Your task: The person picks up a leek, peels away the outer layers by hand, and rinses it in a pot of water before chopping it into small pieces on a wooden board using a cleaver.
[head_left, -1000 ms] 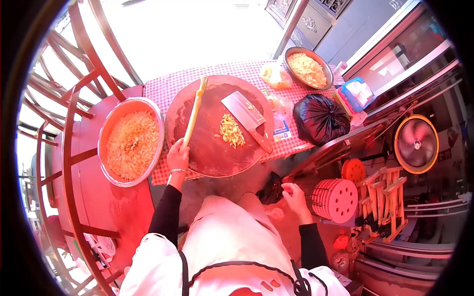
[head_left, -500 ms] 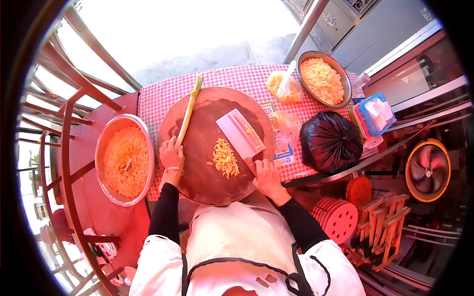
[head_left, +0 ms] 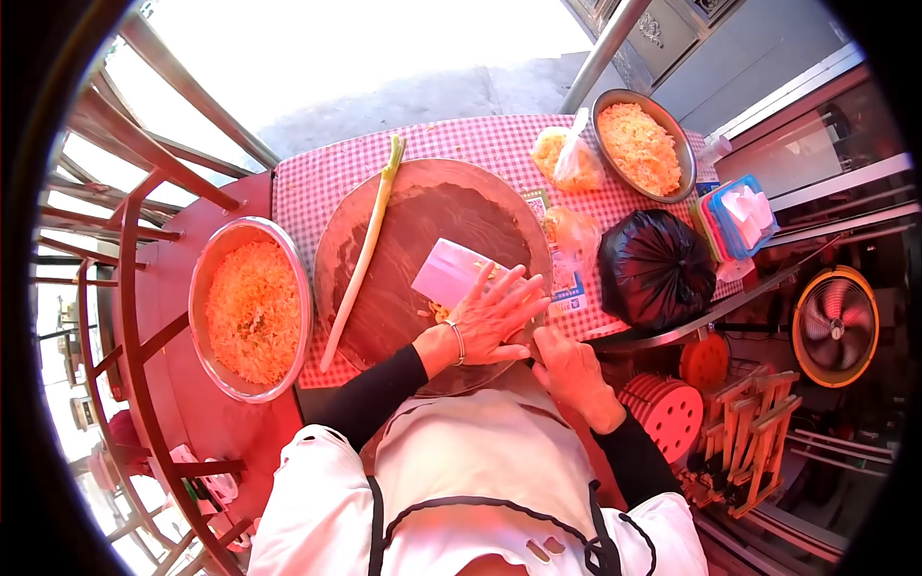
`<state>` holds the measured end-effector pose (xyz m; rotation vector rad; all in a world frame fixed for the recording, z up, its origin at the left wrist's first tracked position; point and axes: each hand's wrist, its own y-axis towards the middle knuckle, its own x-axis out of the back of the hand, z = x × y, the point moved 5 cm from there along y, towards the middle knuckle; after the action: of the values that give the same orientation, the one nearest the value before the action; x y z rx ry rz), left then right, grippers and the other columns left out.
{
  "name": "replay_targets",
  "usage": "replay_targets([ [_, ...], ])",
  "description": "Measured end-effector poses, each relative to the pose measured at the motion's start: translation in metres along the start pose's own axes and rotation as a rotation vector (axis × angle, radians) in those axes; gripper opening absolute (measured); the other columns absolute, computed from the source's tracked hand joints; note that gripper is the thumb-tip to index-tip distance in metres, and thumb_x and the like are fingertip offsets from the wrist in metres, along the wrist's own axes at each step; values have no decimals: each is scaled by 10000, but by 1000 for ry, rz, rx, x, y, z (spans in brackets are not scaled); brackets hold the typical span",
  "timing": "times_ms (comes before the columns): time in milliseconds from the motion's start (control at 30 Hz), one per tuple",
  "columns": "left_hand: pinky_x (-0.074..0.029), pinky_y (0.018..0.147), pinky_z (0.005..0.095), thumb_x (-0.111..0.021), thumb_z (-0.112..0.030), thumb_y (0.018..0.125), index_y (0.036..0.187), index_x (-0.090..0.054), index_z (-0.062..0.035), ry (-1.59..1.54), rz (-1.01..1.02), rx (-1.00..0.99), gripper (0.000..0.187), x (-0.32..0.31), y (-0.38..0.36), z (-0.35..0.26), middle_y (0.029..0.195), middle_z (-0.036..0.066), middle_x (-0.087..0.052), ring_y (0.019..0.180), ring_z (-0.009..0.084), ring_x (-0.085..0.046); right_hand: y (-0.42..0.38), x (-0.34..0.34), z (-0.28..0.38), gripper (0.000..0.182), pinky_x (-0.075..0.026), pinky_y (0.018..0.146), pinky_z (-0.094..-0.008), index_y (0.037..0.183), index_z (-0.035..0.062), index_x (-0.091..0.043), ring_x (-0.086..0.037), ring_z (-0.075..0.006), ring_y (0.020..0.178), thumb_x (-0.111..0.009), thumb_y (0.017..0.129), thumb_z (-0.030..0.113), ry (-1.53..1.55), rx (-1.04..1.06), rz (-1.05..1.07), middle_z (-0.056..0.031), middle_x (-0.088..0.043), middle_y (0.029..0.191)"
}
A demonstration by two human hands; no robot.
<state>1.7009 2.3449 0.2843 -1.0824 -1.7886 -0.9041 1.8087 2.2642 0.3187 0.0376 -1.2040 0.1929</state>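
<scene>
head view: right hand (head_left: 569, 363) has a clenched grip on cleaver (head_left: 451, 274); left hand (head_left: 495, 315) lies released, flat over it

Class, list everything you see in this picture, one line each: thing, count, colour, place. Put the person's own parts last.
Chopping board: one, round, brown, on the checked table.
Tablecloth: one, red-and-white check.
Leek stalk: one, pale green, lying on the board's left side.
Cleaver: one, pale blade, on the board.
Chopped pieces: small yellow heap, mostly hidden by the cleaver and hand.
Metal bowls: two, holding orange shreds, one left of the board, one at the far right.
Black bag: one, right of the board.
Fan: one, orange-rimmed, far right.
Left hand: open, flat across the blade.
Right hand: in a closed grip at the cleaver's handle end.
</scene>
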Motion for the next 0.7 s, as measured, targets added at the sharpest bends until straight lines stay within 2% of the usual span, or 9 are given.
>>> replay_targets([
  [167,21,1070,571,-352,-627,837,1414,-288,-183,22,22,3,731,-5,-30,17,1494,88,-179,1383,325,-108,-9,-10,17,141,-486,505,-368,819,67,-461,-605,-274,617,-589,768,98,-63,91,2,-101,-532,727],
  [233,55,1069,564,-359,-544,855,1429,-242,-146,1,60,100,708,-8,-42,34,1500,98,-153,1387,333,-69,-11,-10,21,114,-483,499,-364,803,68,-465,-605,-269,608,-574,780,96,-82,100,13,-98,-528,712],
  [433,46,1077,548,-339,-485,870,1430,-222,-116,94,82,233,681,-20,-72,89,1504,80,-146,1390,312,-67,-32,11,13,159,-482,536,-377,821,72,-483,-600,-281,634,-598,712,78,-55,94,52,-108,-542,728],
  [500,25,1081,539,-333,-501,893,1421,-252,-117,-48,-20,417,659,-19,-86,116,1500,62,-166,1391,286,-81,-41,21,6,210,-481,578,-404,848,69,-484,-593,-318,665,-605,677,82,72,-6,27,-128,-543,735],
  [533,-91,1099,484,-361,-417,914,1397,-282,-70,-85,-131,432,600,-16,-92,122,1470,109,-233,1366,302,-170,-45,22,3,232,-470,596,-410,884,54,-481,-581,-356,691,-598,684,80,171,-54,-11,-157,-548,742],
  [567,-91,1099,484,-361,-417,914,1397,-282,-70,-89,-134,435,600,-21,-96,124,1470,109,-233,1366,302,-170,-48,17,1,232,-470,596,-410,884,54,-481,-581,-356,691,-598,684,80,168,-53,-7,-157,-548,742],
  [633,-224,1076,412,-427,-293,914,1357,-322,-18,-425,-370,517,532,-25,-107,128,1416,166,-310,1311,328,-277,-57,-3,-14,229,-462,592,-381,920,38,-481,-580,-345,682,-579,716,68,471,-261,-32,-173,-549,743],
  [667,-302,1036,369,-498,-157,876,1319,-351,19,-378,-411,562,499,-30,-111,123,1358,205,-370,1252,351,-351,-59,-14,-15,212,-449,596,-361,928,25,-481,-559,-322,652,-579,749,80,599,-362,-45,-174,-538,723],
  [700,-302,1036,369,-498,-157,876,1319,-351,19,-382,-412,561,499,-37,-113,115,1358,205,-370,1252,351,-351,-60,-28,-15,212,-449,596,-361,928,25,-481,-559,-322,652,-579,749,80,595,-363,-44,-174,-538,723],
])
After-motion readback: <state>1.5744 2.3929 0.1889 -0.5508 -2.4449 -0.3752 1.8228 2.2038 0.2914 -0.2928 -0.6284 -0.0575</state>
